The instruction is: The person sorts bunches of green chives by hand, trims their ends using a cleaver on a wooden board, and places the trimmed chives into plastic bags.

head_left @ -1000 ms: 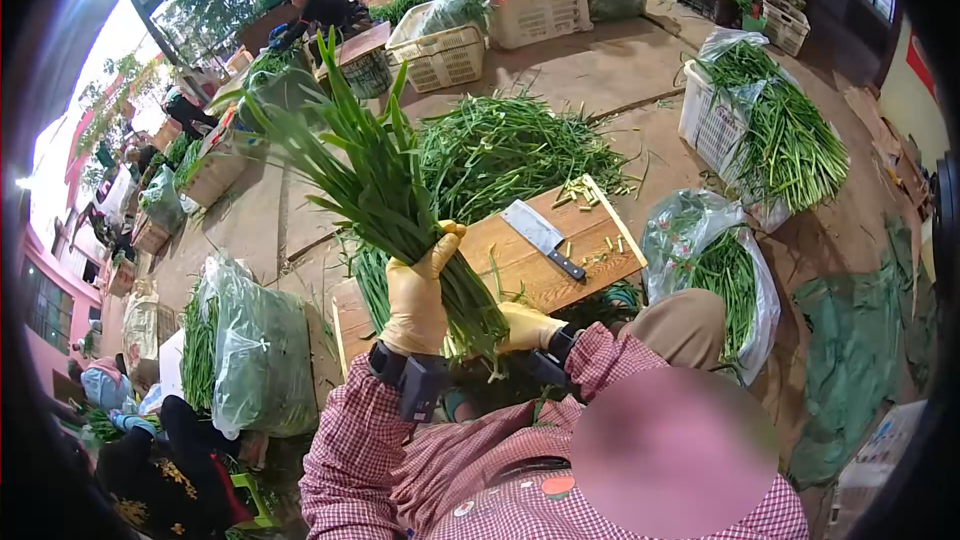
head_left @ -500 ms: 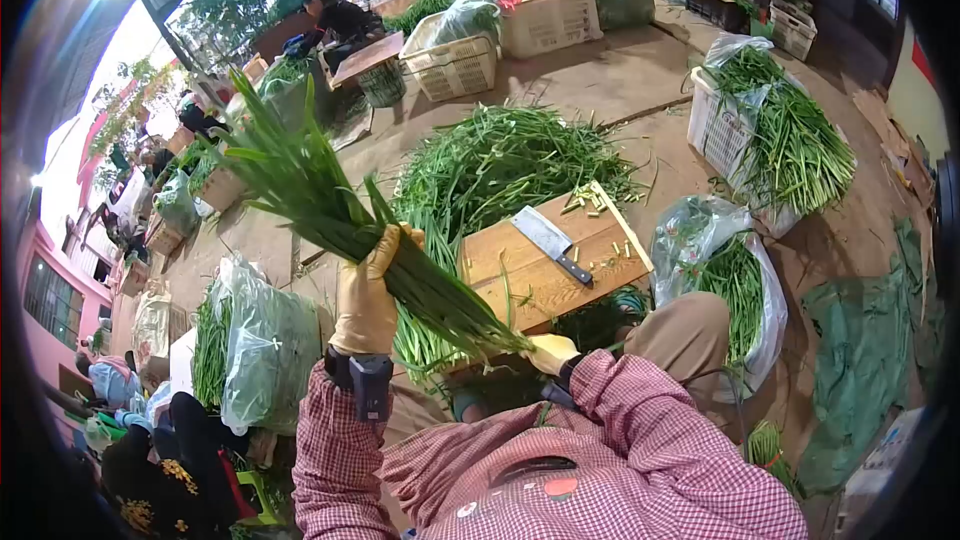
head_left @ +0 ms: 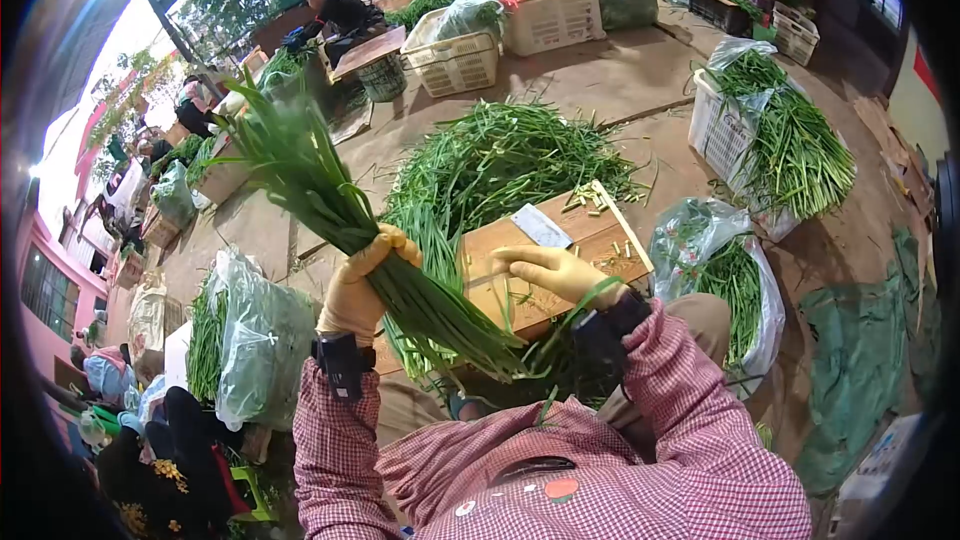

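Note:
My left hand [head_left: 358,285], in a yellowish glove, is closed around a thick bunch of long green chives [head_left: 318,180]. The bunch slants, leafy tops up to the left and stalk ends down toward my lap. My right hand [head_left: 552,270], gloved too, is over the wooden cutting board [head_left: 500,305] with its fingers stretched out and slightly blurred. A loose green strand shows by its wrist. On the board lies a cleaver [head_left: 541,226]; its blade shows and my right hand hides the handle. Short cut stalk pieces [head_left: 590,198] lie at the board's far end.
A big heap of chives [head_left: 510,155] lies behind the board. At right are a full white crate [head_left: 712,130] and a plastic bag of chives [head_left: 745,290]. A plastic-wrapped bundle [head_left: 265,340] stands at left. Other people [head_left: 340,20] sit farther back among crates.
My right hand has left the bunch's stalk ends and moved up over the board, covering the cleaver's handle. My left hand still holds the bunch, which has shifted slightly and hangs with looser lower ends.

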